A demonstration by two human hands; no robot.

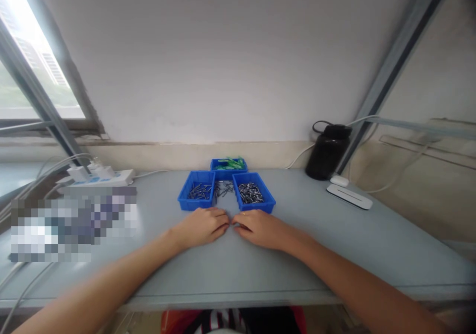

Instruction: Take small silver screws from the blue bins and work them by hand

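My left hand (208, 225) rests low over the table just in front of the left blue bin (189, 205), its fingers curled and closed. Facing it, my right hand (256, 228) is closed too, thumb and forefinger pinched together, in front of the right blue bin (258, 207). Only a narrow gap separates the fingertips. Whatever they hold is too small or hidden to name. Dark thin metal pieces (200, 191) lie in the left bin. Shorter shiny metal pieces (251, 193) fill the right one. More loose thin pieces (224, 188) are scattered between the bins.
Behind stands a third blue bin (229, 171) holding green pieces (231, 163). A dark bottle (327, 151) and a flat white device (349, 196) are at the right. On the left are a power strip (115, 177) with plugs and cables, and a blurred-out patch (74, 225).
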